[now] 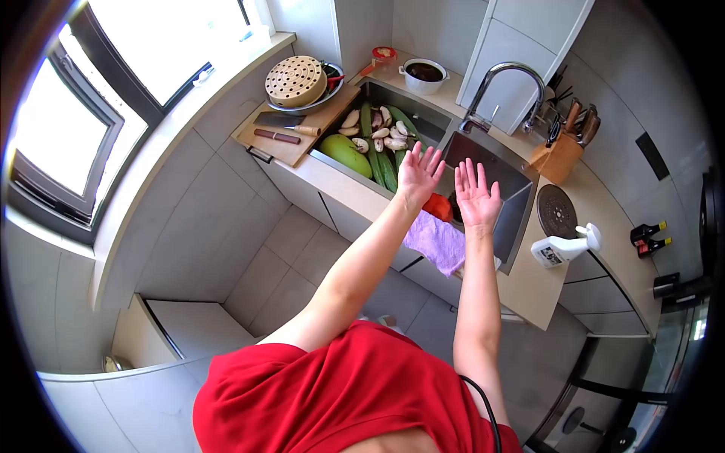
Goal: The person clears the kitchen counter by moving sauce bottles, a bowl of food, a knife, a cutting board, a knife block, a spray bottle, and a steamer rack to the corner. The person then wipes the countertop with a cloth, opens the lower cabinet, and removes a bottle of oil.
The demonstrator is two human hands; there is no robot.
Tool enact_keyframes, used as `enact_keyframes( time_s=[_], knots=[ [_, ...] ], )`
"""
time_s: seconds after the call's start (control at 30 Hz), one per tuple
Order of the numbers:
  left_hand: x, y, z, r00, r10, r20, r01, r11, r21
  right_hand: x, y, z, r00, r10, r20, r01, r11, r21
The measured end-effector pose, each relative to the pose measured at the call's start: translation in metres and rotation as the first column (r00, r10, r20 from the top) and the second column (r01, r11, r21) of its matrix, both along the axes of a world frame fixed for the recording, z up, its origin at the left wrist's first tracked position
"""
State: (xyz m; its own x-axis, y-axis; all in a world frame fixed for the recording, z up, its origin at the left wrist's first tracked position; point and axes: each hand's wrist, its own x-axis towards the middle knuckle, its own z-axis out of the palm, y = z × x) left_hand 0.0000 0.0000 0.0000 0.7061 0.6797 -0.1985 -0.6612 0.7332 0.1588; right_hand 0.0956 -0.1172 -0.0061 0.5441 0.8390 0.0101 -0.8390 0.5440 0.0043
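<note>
Palm up and with fingers spread, my left hand point(421, 175) is held over the divider between the two basins of the sink point(526, 198), holding nothing. My right hand point(476, 198), also palm up and bare, is above the right basin. Left of my hands, the left basin has a large green melon-like vegetable point(345, 155), long green cucumbers point(388, 171) and several pale, purplish garlic-like pieces point(396, 142). A purple cloth point(436, 241) drapes over the sink's front edge below my hands. Beside it shows something orange-red point(438, 206), partly hidden.
A cutting board point(291, 151) carries a cleaver point(281, 119) and a sheathed knife point(276, 136). Behind are a steamer lid point(295, 81) and a white pot point(424, 75). The faucet point(504, 68) arches over the sink. At right stand a knife block point(557, 157) and spray bottle point(565, 248).
</note>
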Motion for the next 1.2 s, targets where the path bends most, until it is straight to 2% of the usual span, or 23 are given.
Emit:
enact_keyframes(
  time_s=[0.07, 0.1, 0.17, 0.3, 0.4, 0.5, 0.67, 0.77, 0.93, 1.2],
  knots=[
    [-0.003, 0.0, 0.002, 1.0, 0.011, -0.007, -0.011, 1.0, -0.025, -0.005, 0.003, 0.002, 1.0, 0.013, -0.025, -0.012, 1.0, 0.004],
    [0.01, -0.015, -0.011, 1.0, 0.016, 0.002, -0.016, 0.995, -0.103, 0.009, -0.011, -0.004, 1.0, 0.017, -0.016, -0.018, 0.997, -0.074],
    [0.013, -0.001, -0.009, 0.999, 0.037, -0.014, -0.038, 0.994, -0.098, 0.014, 0.007, -0.007, 0.999, 0.038, -0.011, -0.039, 0.997, -0.059],
    [0.03, 0.025, -0.024, 0.997, 0.007, 0.078, 0.006, 0.986, -0.168, 0.027, 0.03, -0.008, 0.999, 0.035, -0.009, -0.035, 0.997, -0.075],
    [0.035, 0.063, -0.007, 0.999, -0.019, 0.03, 0.023, 0.989, -0.147, 0.029, 0.066, -0.011, 1.0, -0.021, -0.022, 0.02, 0.999, -0.038],
    [0.049, 0.075, -0.016, 0.988, -0.125, 0.094, 0.138, 0.979, -0.148, 0.035, 0.071, -0.015, 0.996, -0.086, -0.007, 0.085, 0.992, -0.093],
    [0.083, 0.099, 0.002, 0.968, -0.223, 0.112, 0.234, 0.968, -0.095, 0.056, 0.087, 0.003, 0.976, -0.219, 0.015, 0.22, 0.974, -0.059],
    [0.098, 0.092, -0.005, 0.947, -0.308, 0.087, 0.316, 0.943, -0.104, 0.06, 0.072, 0.007, 0.949, -0.314, 0.013, 0.313, 0.942, -0.121],
    [0.124, 0.06, -0.002, 0.887, -0.437, 0.149, 0.453, 0.886, -0.096, 0.07, 0.03, 0.011, 0.896, -0.441, 0.052, 0.444, 0.887, -0.126],
    [0.141, -0.053, 0.0, 0.83, -0.54, 0.142, 0.551, 0.833, -0.056, 0.069, -0.08, 0.015, 0.849, -0.524, 0.06, 0.527, 0.837, -0.146]
  ],
)
